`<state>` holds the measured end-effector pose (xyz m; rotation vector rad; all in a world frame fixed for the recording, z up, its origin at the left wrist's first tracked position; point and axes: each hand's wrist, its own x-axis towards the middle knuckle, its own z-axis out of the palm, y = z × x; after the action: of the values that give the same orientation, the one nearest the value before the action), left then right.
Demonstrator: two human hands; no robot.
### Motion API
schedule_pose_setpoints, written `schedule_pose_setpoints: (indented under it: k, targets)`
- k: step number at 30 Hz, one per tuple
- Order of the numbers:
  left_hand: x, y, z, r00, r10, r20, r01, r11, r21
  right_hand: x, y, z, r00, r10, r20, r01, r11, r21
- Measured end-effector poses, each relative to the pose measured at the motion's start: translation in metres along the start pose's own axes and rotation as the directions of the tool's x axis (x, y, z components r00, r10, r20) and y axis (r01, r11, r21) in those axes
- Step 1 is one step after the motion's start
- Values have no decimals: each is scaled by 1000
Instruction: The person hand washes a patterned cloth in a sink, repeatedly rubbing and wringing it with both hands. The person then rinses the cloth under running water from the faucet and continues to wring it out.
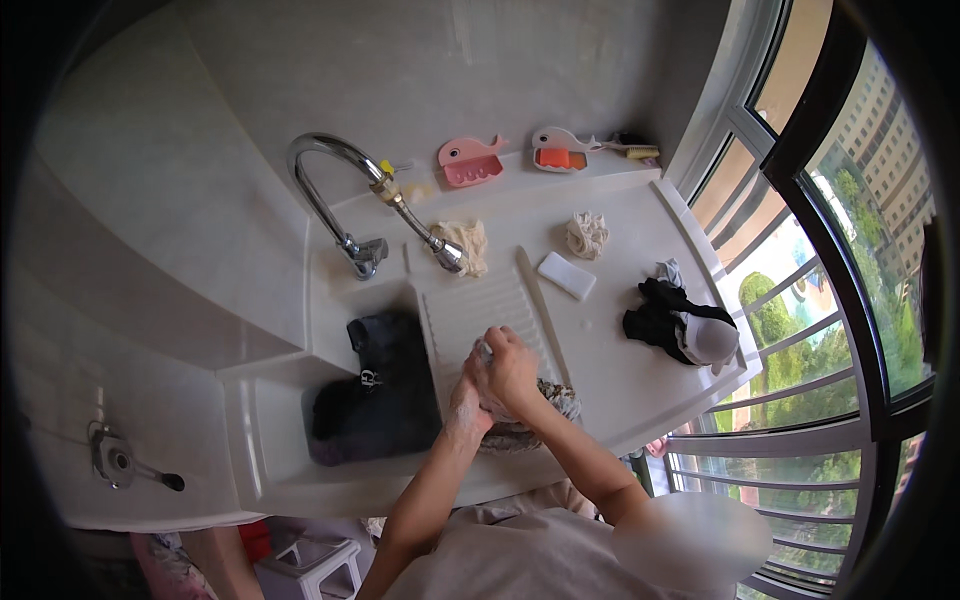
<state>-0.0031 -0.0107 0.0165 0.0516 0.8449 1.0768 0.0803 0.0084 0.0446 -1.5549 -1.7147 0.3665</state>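
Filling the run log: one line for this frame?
hands: left hand and right hand clasp wet cloth | where: ribbed washboard | nearby: dark garment in basin, soap bar

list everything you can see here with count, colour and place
faucet: 1, chrome, back of sink
washboard: 1, white ribbed, sink centre
dark garment: 1, black, sink basin
soap holders: 2, pink and white whale shapes, back ledge
soap bar: 1, white, counter
crumpled cloths: 2, cream, counter back
dark clothes pile: 1, black and white, counter right
wet cloth: 1, greyish, under hands
left hand: 1, on cloth
right hand: 1, gripping cloth
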Motion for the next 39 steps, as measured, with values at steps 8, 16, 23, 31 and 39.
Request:
schedule_pose_setpoints:
  k: [8,16,23,31,39]
  targets:
    - [33,-11,-65,919,165,357,-117,981,-152,-50,-56,-18,923,-364,127,354,930,95]
    - [-32,34,2,970,187,156,-196,980,43,35,62,-31,998,-17,63,14,999,47]
    - [3,34,-16,959,170,227,-141,980,-139,-2,25,-11,998,13,66,-35,937,347]
    - [35,-5,-24,973,17,229,11,992,-123,12,-3,2,995,89,47,-95,983,155]
    - [32,25,-44,802,-74,593,126,991,-47,-43,-57,-19,915,-403,7,398,906,143]
